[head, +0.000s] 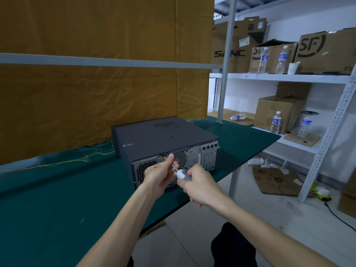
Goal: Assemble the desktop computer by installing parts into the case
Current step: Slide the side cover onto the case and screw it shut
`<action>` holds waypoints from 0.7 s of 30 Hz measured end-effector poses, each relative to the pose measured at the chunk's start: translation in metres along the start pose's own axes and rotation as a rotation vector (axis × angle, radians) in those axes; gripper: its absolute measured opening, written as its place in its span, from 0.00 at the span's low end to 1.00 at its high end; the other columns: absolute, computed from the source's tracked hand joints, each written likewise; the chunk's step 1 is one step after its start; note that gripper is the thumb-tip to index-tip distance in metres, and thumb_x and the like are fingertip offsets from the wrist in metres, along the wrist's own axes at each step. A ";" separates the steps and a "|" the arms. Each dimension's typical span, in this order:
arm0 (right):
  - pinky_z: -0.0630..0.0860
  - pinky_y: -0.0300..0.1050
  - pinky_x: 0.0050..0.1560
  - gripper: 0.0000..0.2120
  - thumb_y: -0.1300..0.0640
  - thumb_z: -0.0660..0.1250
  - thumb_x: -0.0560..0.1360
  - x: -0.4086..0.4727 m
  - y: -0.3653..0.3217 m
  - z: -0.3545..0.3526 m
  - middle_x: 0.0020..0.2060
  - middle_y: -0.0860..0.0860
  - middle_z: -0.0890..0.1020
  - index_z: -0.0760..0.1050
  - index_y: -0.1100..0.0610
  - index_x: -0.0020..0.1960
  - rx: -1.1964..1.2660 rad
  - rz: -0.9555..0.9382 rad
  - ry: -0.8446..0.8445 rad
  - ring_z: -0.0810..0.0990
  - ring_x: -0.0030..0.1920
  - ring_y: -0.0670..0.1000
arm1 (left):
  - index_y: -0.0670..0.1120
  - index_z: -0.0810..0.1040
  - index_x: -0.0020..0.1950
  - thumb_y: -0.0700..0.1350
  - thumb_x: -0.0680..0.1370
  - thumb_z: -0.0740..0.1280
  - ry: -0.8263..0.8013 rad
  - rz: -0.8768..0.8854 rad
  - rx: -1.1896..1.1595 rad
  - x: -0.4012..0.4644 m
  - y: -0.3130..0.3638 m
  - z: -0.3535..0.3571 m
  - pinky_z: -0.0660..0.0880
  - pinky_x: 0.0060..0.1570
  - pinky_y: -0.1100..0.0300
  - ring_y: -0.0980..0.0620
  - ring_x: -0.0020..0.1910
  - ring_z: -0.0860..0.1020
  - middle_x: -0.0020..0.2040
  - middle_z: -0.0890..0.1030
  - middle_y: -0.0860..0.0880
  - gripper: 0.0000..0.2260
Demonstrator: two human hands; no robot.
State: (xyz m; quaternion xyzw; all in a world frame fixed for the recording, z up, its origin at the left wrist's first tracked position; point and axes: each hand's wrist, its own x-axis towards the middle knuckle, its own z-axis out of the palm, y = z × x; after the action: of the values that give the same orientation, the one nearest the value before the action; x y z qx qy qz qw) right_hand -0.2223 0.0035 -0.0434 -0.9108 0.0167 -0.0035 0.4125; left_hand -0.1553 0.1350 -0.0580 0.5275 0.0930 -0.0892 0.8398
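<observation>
Two bare forearms reach forward from the bottom of the view, over dark trousers [234,247] and a pale tiled floor [202,228]. Nearest, the right hand [198,185] is curled tight round the grey-and-white handle of a screwdriver [182,174], whose metal shaft slants up and left toward the back of the case [163,139]. Just beyond it the left hand [159,175] has its fingers drawn together, pinching the shaft near the tip, right against the rear panel above the perforated fan grille [180,158]; whether the tip sits in a screw is hidden by the fingers. The case is dark grey, closed on top, lying on a green mat [48,199] that covers the table, its rear panel facing the person, with slot covers [209,156] at its right end. Loose yellow threads [86,157] trail over the mat to the left of the case. Behind the table hangs a mustard cloth [96,83], crossed by a grey bar [106,61]. Farther right stand white shelves [289,77] holding cardboard boxes [325,52], several water bottles [276,122] and a paper cup [292,68]. Flattened cardboard [275,182] lies on the floor beneath the shelves, and a black cable [339,216] runs along the floor at far right.
</observation>
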 end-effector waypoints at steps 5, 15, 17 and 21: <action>0.61 0.36 0.21 0.16 0.47 0.63 0.81 -0.001 -0.011 -0.012 0.32 0.53 0.84 0.75 0.61 0.55 0.366 0.168 -0.153 0.70 0.21 0.47 | 0.33 0.79 0.61 0.38 0.85 0.60 -0.183 -0.097 -0.127 -0.002 0.009 -0.007 0.83 0.38 0.60 0.50 0.46 0.87 0.53 0.86 0.40 0.12; 0.68 0.41 0.26 0.11 0.51 0.61 0.82 -0.006 -0.016 -0.007 0.40 0.54 0.86 0.72 0.59 0.53 0.138 0.065 -0.059 0.76 0.29 0.48 | 0.34 0.80 0.60 0.41 0.85 0.62 -0.193 -0.130 -0.092 -0.002 0.012 -0.007 0.83 0.39 0.59 0.50 0.44 0.87 0.51 0.86 0.41 0.12; 0.61 0.37 0.22 0.13 0.51 0.62 0.82 -0.006 -0.021 -0.015 0.37 0.56 0.86 0.73 0.61 0.55 0.404 0.191 -0.175 0.70 0.23 0.48 | 0.32 0.78 0.62 0.38 0.86 0.59 -0.197 -0.156 -0.128 -0.001 0.017 -0.008 0.83 0.38 0.60 0.50 0.44 0.87 0.53 0.86 0.39 0.13; 0.64 0.41 0.27 0.16 0.49 0.70 0.77 -0.015 -0.017 -0.012 0.41 0.50 0.79 0.68 0.56 0.56 -0.109 -0.037 0.029 0.75 0.32 0.49 | 0.34 0.82 0.50 0.40 0.79 0.72 -0.053 -0.099 -0.047 0.000 0.013 -0.001 0.83 0.35 0.63 0.52 0.35 0.85 0.43 0.86 0.41 0.08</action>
State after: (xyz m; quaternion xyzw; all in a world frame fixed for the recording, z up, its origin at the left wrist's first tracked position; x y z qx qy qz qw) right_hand -0.2374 0.0062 -0.0223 -0.9319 0.0061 -0.0236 0.3618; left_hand -0.1522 0.1418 -0.0474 0.4997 0.0989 -0.1423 0.8487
